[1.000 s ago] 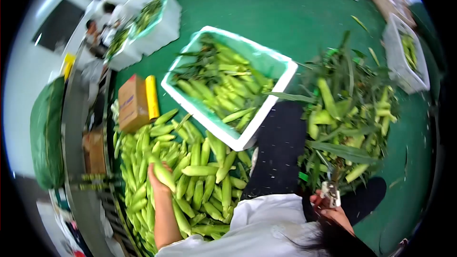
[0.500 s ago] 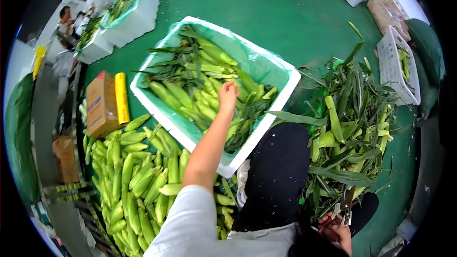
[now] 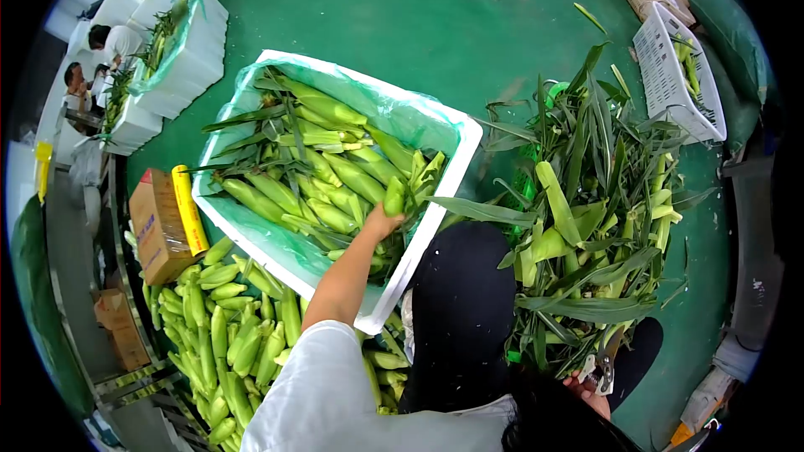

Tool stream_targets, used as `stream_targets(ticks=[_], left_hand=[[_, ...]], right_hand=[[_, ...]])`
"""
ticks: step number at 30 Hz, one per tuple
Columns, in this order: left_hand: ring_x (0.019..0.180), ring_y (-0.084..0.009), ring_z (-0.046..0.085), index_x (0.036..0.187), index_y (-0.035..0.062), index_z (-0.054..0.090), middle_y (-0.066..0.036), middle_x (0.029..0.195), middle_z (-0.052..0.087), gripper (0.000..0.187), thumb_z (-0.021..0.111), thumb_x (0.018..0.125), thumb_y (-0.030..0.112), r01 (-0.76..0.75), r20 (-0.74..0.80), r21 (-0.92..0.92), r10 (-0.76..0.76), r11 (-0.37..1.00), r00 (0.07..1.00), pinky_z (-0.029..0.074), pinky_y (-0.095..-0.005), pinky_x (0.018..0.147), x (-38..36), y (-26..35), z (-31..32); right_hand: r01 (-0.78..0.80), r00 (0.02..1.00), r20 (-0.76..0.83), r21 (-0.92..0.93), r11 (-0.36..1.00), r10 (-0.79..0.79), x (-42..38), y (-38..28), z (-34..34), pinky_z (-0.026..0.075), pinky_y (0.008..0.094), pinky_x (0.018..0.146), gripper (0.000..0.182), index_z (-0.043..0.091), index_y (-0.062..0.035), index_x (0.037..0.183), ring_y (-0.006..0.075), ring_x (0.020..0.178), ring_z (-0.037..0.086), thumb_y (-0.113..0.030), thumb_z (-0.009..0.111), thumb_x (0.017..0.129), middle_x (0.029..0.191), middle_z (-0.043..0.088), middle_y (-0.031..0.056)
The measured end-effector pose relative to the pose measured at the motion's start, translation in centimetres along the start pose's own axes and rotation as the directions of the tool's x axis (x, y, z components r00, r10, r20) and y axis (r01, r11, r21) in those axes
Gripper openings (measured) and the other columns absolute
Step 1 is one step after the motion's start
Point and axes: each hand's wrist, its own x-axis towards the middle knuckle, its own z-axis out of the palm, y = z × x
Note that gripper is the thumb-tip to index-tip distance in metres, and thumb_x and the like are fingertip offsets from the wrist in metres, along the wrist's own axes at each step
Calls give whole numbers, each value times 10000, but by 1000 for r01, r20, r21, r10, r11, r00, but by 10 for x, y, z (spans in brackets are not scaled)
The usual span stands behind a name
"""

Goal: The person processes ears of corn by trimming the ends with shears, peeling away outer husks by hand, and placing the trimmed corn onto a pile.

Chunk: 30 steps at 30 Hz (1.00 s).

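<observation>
Inside the white foam box, lined with green plastic, my left hand grips an ear of corn in its green husk. Many more husked-in ears lie around it in the box, some with long dark leaves. Low on the right, my right hand is closed around pruning shears, whose blades point up toward a heap of corn leaves. Part of that hand is hidden by dark hair.
A pile of corn ears lies left of my knee. Beyond it stand a cardboard box and a yellow roll. A white crate is at the far right. Two people sit at upper left by foam boxes.
My left hand has moved down and nearer within the box and now holds an ear of corn. The view has shifted; my right hand still holds the shears.
</observation>
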Motion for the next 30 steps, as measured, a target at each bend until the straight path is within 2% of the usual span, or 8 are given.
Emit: stream_targets(ticks=[3,7,9,14,21,25,29,30], left_hand=[[1182,-340,586,1383,-12,435,-254,1261,603,758,781,775,279,-164,156,-61,171,985,973,450,-390,1006,-2,-42,5],[1065,-200,599,1331,39,485,-115,1193,631,612,760,823,242,-93,42,-562,141,822,989,474,-327,925,-92,64,-57],[1000,-153,589,1265,35,512,-70,1108,631,514,739,833,195,-251,17,-616,331,747,943,486,-307,868,-131,124,-95],[981,-186,641,1303,27,493,-121,1067,669,611,749,773,189,-717,106,-137,730,683,675,500,-320,872,-305,298,-121],[977,-390,672,1297,8,489,-237,1047,674,670,768,735,242,-816,487,236,663,527,569,523,-391,856,-395,353,-15],[953,-403,661,1285,19,497,-245,1010,668,657,761,743,282,-817,624,188,576,545,528,522,-417,825,-393,353,19],[1008,-337,664,1271,-26,501,-235,1089,661,693,791,740,312,-775,796,258,328,576,509,506,-374,881,-380,365,38],[989,-356,661,1225,-20,510,-240,1075,658,655,792,736,313,-812,777,342,344,472,527,510,-391,864,-380,369,40]], right_hand=[[43,998,-46,-29,999,-44,3,3,6,527,436,801,564,504,21,1260,311,988,615,-232,645,776,1033,606,174],[30,998,59,14,999,-31,-10,-11,19,509,396,839,526,485,20,1307,269,990,609,-122,615,818,1048,611,147],[45,985,167,4,999,-45,-13,-13,16,506,376,834,593,438,24,1375,241,995,603,-89,626,825,1060,610,138],[520,854,307,-554,651,-421,-6,-43,14,459,370,939,759,407,-15,1416,264,1105,579,-233,772,787,1206,563,133],[646,613,359,-741,185,-704,13,-81,-29,432,449,948,810,458,-41,1349,389,1101,533,-270,807,655,1164,544,193],[688,544,355,-708,161,-761,29,-67,-68,496,409,821,620,544,-42,1212,345,959,625,-227,787,673,1029,638,157],[358,932,211,-424,832,-294,40,-33,-94,522,361,644,301,610,-12,927,255,666,671,-206,732,732,720,663,113],[376,926,194,-548,748,-323,35,-31,-102,521,364,636,287,608,-13,924,255,662,672,-201,723,740,717,661,117]])
